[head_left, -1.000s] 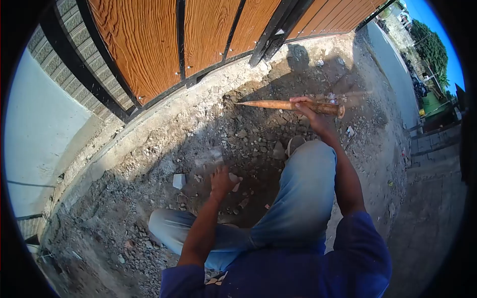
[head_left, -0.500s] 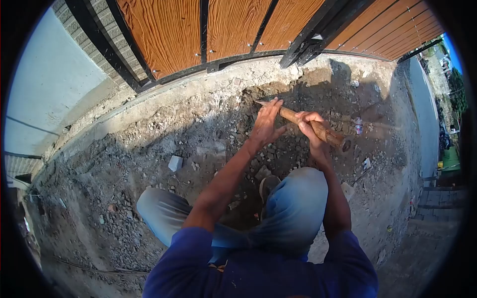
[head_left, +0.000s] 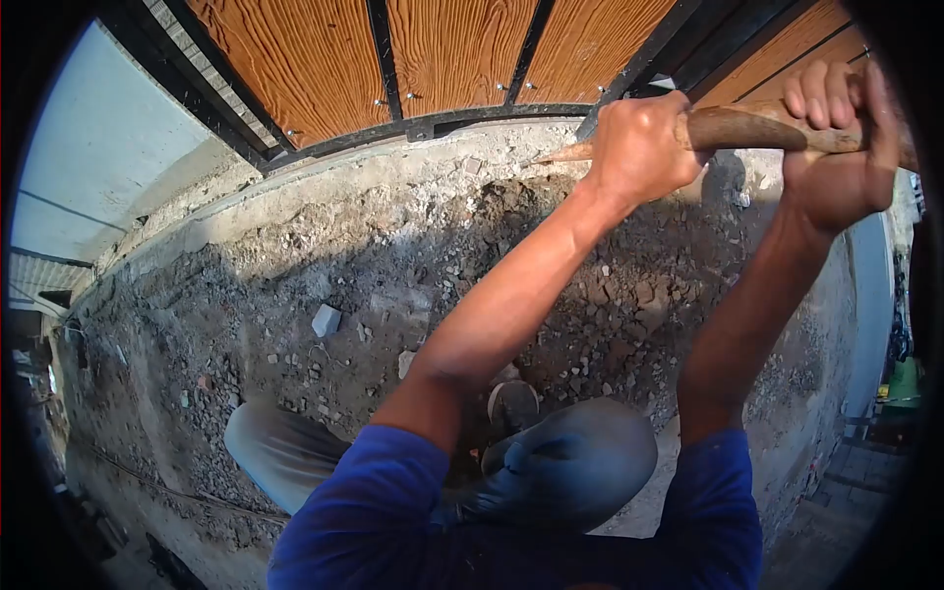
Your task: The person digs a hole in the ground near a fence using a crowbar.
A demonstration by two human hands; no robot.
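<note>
A thick wooden tool with a pointed tip point(head_left: 742, 129) is held up in front of me at the upper right, its narrow end toward the left. My left hand point(head_left: 644, 147) is wrapped round it near the narrow end. Farther right, my right hand point(head_left: 836, 147) grips the thicker part, with the fingers over the top and the thumb upright. Beneath them lies broken, rubble-strewn soil point(head_left: 619, 315), with a dug hollow beside the concrete edge.
Wooden panels in a black metal frame point(head_left: 462, 49) stand along the far side above a concrete ledge point(head_left: 344, 177). A pale stone point(head_left: 325, 321) lies left of centre. My bent knees point(head_left: 580, 452) are close below; a light wall point(head_left: 108, 138) stands left.
Both hands have risen toward the upper right with the wooden tool, off the ground. My left hand, earlier spread at the tool's tip, is now closed round it.
</note>
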